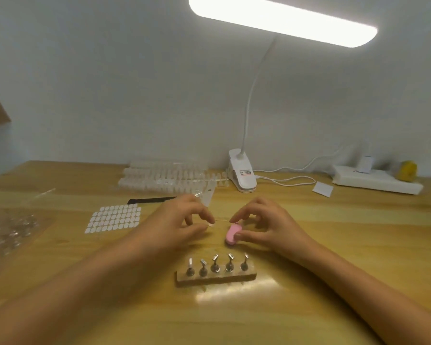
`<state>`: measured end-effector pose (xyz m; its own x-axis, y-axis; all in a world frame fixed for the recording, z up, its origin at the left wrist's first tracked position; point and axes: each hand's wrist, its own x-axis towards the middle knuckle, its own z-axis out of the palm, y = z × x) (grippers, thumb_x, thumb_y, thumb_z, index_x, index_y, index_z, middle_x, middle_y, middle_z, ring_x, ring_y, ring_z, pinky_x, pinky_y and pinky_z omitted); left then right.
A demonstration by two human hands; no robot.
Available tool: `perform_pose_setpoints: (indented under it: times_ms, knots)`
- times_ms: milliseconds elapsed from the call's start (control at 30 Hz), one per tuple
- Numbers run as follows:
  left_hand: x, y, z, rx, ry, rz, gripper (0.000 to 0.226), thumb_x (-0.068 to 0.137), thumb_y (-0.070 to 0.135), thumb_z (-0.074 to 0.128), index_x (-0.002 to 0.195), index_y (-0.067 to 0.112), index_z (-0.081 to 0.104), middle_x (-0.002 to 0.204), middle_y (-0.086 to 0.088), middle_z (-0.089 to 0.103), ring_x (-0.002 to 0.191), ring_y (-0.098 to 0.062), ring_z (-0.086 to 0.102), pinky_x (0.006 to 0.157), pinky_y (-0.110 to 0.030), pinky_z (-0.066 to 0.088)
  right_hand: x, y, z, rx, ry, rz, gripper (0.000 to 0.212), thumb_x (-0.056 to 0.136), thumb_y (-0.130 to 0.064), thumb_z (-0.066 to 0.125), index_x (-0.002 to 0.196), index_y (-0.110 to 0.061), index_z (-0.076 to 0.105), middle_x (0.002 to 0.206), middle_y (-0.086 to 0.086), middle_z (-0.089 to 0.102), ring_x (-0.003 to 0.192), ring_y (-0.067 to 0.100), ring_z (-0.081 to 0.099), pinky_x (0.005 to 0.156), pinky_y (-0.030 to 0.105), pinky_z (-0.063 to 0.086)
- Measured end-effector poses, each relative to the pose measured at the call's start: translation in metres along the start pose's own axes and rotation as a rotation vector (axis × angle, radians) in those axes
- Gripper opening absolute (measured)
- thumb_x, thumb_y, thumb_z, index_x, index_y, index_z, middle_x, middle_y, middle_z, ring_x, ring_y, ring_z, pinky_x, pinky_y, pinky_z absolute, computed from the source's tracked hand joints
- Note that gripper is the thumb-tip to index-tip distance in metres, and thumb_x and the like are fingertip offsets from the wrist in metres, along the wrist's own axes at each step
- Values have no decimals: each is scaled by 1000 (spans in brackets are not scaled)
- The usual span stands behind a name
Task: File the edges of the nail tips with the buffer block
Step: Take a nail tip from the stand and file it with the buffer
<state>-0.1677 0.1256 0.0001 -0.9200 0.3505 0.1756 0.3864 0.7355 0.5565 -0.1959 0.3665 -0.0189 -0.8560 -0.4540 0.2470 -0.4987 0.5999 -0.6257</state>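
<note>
The right hand [266, 222] pinches the pink buffer block [232, 234], its long side pointing away, a bit right. The left hand [182, 217] pinches a tiny nail tip [211, 224], hard to see.

Bare forearms [90, 282] converge from the near corners; the left grip [184, 220] pinches a small pale nail tip [211, 224], the right grip [266, 225] a pink oval buffer block [232, 234].

Two bare forearms [97, 270] uncovered to the frame's lower edge, bare left hand [178, 220] and bare right hand [269, 224].
</note>
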Motion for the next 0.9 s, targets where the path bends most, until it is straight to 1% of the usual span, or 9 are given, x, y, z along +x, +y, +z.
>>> perform_pose_setpoints:
  times_ms: [67, 133, 300, 433, 533, 667, 733, 800, 900]
  knots:
    - [23, 7, 12, 132, -43, 61, 28, 90, 43, 59, 118, 42, 60, 126, 24, 46, 114, 7, 41, 97, -19, 38, -1, -1, -3, 10, 30, -50, 24, 69, -48, 78, 88, -40, 66, 103, -14, 53, 93, -10, 49, 74, 10, 46]
    - [42, 8, 21, 288, -128, 86, 44, 91, 47, 58, 132, 33, 54, 138, 14, 40, 128, -7, 32, 108, -29, 31, -4, 2, -6, -15, 36, -108, 27, 68, -51, 77, 85, -39, 61, 99, -16, 53, 88, -9, 48, 70, 9, 42]
    - [62, 1, 30, 227, -80, 80, 42, 83, 49, 67, 119, 31, 58, 126, 11, 48, 118, -10, 36, 93, -26, 35, -5, 10, -10, -46, 18, -205, 29, 73, -33, 87, 84, -33, 61, 89, -18, 63, 84, 7, 52, 70, 24, 45]
    - [61, 5, 27, 196, -5, 97, 42, 77, 47, 74, 110, 32, 51, 116, 13, 48, 112, -8, 36, 86, -23, 33, -5, 11, -21, 12, 79, -259, 21, 74, -35, 82, 88, -25, 69, 87, -16, 67, 80, 5, 56, 66, 14, 42]
    - [49, 7, 23, 275, 106, 155, 44, 77, 47, 74, 111, 33, 50, 106, 18, 52, 105, -8, 39, 81, -26, 37, -5, 18, -32, -15, 230, -189, 27, 74, -44, 76, 85, -21, 69, 83, -14, 66, 81, 0, 54, 67, 11, 38]
    - [33, 3, 15, 358, 242, 234, 48, 78, 51, 68, 119, 32, 52, 108, 20, 54, 104, -5, 39, 86, -26, 37, -4, 25, -28, -241, 202, -37, 32, 77, -52, 68, 96, -28, 71, 102, -12, 59, 98, 6, 45, 82, 19, 35]
    - [25, 0, 11, 325, 284, 273, 50, 76, 54, 65, 119, 31, 54, 107, 19, 55, 102, -4, 40, 84, -24, 37, -3, 11, -21, -36, 209, -57, 34, 79, -55, 61, 99, -30, 70, 99, -16, 62, 94, 1, 51, 80, 11, 40]
    - [17, -2, 12, 269, 307, 298, 51, 75, 53, 64, 118, 29, 55, 107, 18, 55, 99, 0, 40, 84, -19, 37, 0, -8, -9, 224, 152, -31, 26, 81, -48, 63, 97, -28, 69, 92, -13, 70, 87, 5, 65, 74, 18, 54]
    - [7, -2, 21, 125, 297, 266, 47, 76, 44, 72, 117, 27, 56, 105, 18, 54, 95, 0, 43, 83, -18, 40, 3, -20, 10, 356, 147, 17, 8, 86, -21, 71, 92, -16, 68, 81, -1, 75, 73, 15, 72, 66, 29, 61]
